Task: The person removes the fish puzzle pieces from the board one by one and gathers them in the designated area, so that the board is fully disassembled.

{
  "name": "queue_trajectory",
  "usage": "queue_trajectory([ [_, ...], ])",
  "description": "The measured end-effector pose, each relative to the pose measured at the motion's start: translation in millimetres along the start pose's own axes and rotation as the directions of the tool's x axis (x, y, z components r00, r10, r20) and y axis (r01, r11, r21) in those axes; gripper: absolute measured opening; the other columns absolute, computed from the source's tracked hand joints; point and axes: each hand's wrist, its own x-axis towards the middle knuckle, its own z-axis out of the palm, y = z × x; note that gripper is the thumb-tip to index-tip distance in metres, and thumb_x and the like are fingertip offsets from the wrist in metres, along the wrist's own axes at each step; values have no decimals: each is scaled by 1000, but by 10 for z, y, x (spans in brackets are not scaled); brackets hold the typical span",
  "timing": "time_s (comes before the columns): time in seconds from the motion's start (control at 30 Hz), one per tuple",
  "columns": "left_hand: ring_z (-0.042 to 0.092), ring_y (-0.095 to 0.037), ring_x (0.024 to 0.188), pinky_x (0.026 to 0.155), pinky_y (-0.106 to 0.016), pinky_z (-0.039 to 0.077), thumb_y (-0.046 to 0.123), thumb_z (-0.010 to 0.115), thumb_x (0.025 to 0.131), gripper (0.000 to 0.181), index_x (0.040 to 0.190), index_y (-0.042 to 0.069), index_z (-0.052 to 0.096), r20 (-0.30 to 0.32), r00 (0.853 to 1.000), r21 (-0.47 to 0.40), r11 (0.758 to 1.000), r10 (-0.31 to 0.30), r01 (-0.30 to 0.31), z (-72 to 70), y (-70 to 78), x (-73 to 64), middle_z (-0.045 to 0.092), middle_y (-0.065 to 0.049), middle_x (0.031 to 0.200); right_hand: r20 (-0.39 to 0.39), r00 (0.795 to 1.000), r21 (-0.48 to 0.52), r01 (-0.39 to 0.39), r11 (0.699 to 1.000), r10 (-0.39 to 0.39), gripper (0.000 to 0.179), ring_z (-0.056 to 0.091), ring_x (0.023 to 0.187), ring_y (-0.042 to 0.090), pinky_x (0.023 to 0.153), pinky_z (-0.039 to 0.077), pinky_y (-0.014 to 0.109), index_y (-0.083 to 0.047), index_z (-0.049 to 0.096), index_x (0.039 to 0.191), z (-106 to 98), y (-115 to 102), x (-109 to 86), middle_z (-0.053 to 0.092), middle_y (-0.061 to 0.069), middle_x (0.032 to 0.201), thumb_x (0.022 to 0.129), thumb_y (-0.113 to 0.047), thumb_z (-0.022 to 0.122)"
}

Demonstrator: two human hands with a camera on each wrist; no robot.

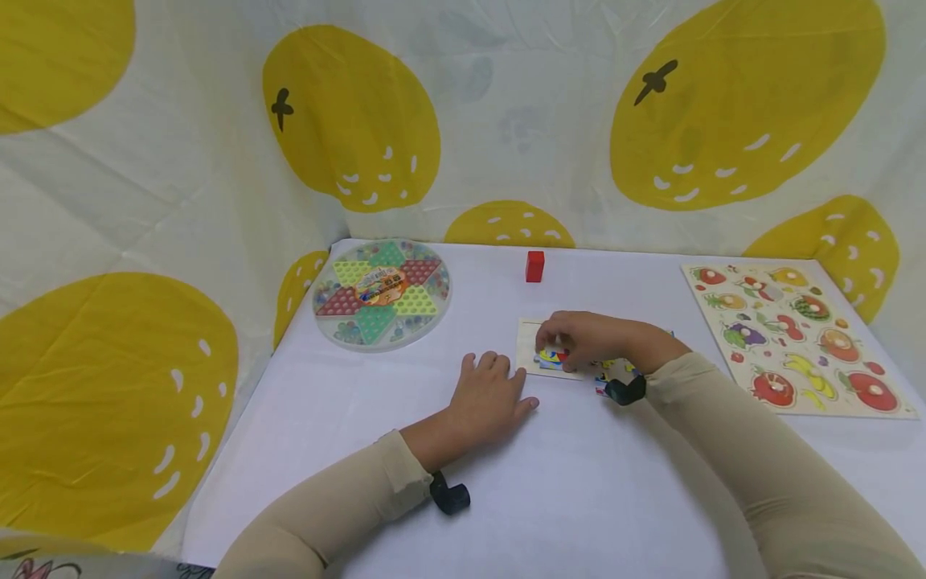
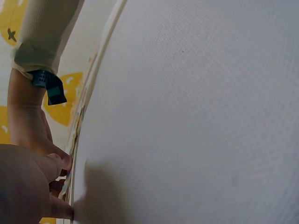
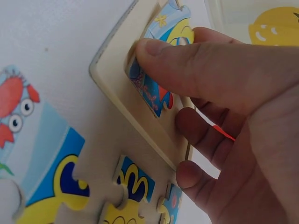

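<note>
My right hand (image 1: 596,338) is above a pale wooden puzzle tray (image 1: 528,338). In the right wrist view, its thumb and fingers pinch a colourful jigsaw puzzle piece (image 3: 148,93), tilted over the tray's bare inside. Several loose pieces lie on the table under that wrist, among them one with a red crab (image 3: 46,144) and a small blue and yellow one (image 3: 135,177). My left hand (image 1: 488,402) rests on the white tabletop just left of the tray, fingers spread and holding nothing. In the left wrist view, little shows of its fingers.
A small red block (image 1: 534,266) stands behind the tray. At the back left lies a round Chinese checkers board (image 1: 380,297) with marbles; on the right is a fruit puzzle board (image 1: 784,338). A lemon-print curtain (image 1: 506,161) borders the table at the back and left.
</note>
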Motion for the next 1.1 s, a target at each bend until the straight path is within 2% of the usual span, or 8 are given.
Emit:
queue_trajectory([
  [0.43,47,-27,134,114,-57,33,65,47,108,64,153,22,61,-1,1000,3,1000,10,-10,-4,-11,0,60,-7,138,11,999,68,30,997,-31,43,54,109,24,94,52,38,-25,66,125,22,73,-4,60,-1,118,91,-7,86],
  [0.67,47,-26,133,115,-57,33,64,47,108,63,154,22,60,4,1000,9,1000,7,-7,-21,-6,0,60,-7,138,-26,995,112,94,989,-92,38,55,108,24,94,53,39,-22,67,124,47,119,-23,61,0,117,94,-2,80],
  [0.93,48,-26,132,114,-56,34,63,48,108,62,153,23,61,1,1000,26,1000,10,-10,-29,0,5,60,-7,136,-75,992,106,105,989,-97,33,57,104,23,91,55,37,-21,68,119,64,137,-21,65,-3,111,94,-5,83],
  [1.1,48,-26,132,114,-57,34,64,46,109,62,153,22,61,-1,1000,30,1000,8,-7,-26,6,2,60,-7,136,-117,988,103,117,988,-105,24,58,106,22,96,51,41,-22,69,114,67,146,-35,65,-6,112,97,-8,79],
])
